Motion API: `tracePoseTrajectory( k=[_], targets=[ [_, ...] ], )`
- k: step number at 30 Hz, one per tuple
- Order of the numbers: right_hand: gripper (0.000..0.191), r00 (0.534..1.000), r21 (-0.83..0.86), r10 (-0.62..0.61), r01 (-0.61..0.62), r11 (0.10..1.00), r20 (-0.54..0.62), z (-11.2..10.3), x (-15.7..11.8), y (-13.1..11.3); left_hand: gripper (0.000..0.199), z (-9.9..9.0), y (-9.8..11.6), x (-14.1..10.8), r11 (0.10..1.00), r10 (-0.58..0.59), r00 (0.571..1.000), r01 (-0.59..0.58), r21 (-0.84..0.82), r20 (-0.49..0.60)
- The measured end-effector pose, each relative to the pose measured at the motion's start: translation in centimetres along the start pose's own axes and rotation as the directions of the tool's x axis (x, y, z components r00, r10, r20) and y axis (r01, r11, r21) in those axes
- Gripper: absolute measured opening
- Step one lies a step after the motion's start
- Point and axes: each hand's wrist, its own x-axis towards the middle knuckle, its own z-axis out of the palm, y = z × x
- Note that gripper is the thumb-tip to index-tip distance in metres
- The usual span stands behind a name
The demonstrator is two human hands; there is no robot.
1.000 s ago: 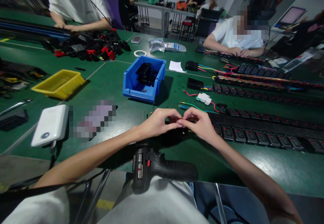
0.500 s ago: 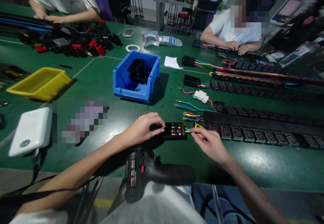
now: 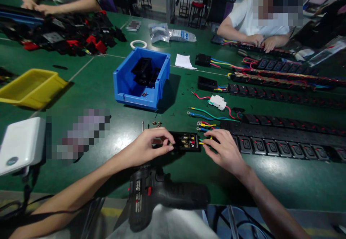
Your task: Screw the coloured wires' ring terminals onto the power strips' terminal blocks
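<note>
A black terminal box (image 3: 186, 146) with brass contacts and red parts inside lies on the green table. My left hand (image 3: 155, 141) is at its left end, thumb and forefinger pinched around something too small to make out. At the box's right end my right hand (image 3: 223, 147) pinches the yellow-green wires (image 3: 201, 142) that enter it. Several small screws (image 3: 157, 123) lie just behind the left hand. A black power drill (image 3: 162, 192) rests at the table's front edge, below the box.
Behind the hands stands a blue bin (image 3: 142, 100) with black parts. Black socket strips (image 3: 283, 147) with loose wires fill the right side. On the left are a yellow tray (image 3: 35, 87), a white power bank (image 3: 23, 145) and a blurred flat object. Two people work across the table.
The view has shifted, and the screws behind my left hand now show more clearly. My right hand's fingers are more arched at the wires. The left hand stays at the box's left end.
</note>
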Motion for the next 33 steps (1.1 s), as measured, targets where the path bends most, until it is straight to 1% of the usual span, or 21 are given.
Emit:
tracePoseTrajectory(
  k=[4, 9, 16, 20, 24, 27, 30, 33],
  targets=[
    [0.011, 1.0, 0.059, 0.002, -0.003, 0.998, 0.012, 0.7, 0.0, 0.4, 0.017, 0.0, -0.1, 0.1, 0.993, -0.047, 0.999, 0.048, -0.111, 0.012],
    [0.018, 1.0, 0.095, 0.007, -0.005, 0.995, -0.013, 0.7, 0.0, 0.6, 0.016, 0.1, -0.4, 0.3, 0.992, -0.069, 0.998, 0.068, -0.11, -0.007],
    [0.017, 0.996, 0.112, 0.085, -0.08, 0.99, -0.04, -0.2, -0.1, 1.1, 0.017, -0.5, -1.3, 0.6, 1.0, -0.02, 0.991, 0.022, 0.012, -0.13],
    [0.023, 0.995, 0.131, 0.087, -0.08, 0.988, -0.049, -0.1, -0.4, 1.4, 0.015, -0.9, -1.5, 0.5, 0.987, 0.044, 0.99, -0.023, 0.162, -0.131],
    [0.02, 0.995, 0.163, 0.092, -0.085, 0.983, -0.035, 0.1, -0.5, 1.5, 0.012, -1.1, -1.4, 0.4, 0.962, 0.113, 0.989, -0.085, 0.261, -0.093],
    [0.019, 0.996, 0.198, 0.089, -0.082, 0.977, -0.027, 0.0, -0.5, 1.5, 0.011, -1.1, -1.2, 0.3, 0.968, 0.098, 0.993, -0.081, 0.237, -0.062],
    [0.019, 0.996, 0.221, 0.079, -0.071, 0.973, -0.027, 0.0, -0.4, 1.5, 0.01, -0.8, -1.0, 0.3, 0.981, 0.083, 0.996, -0.075, 0.176, -0.037],
    [0.018, 0.997, 0.237, 0.074, -0.065, 0.969, -0.027, -0.1, -0.4, 1.5, 0.01, -0.6, -0.9, 0.3, 0.994, 0.065, 0.997, -0.061, 0.094, -0.04]
  ],
)
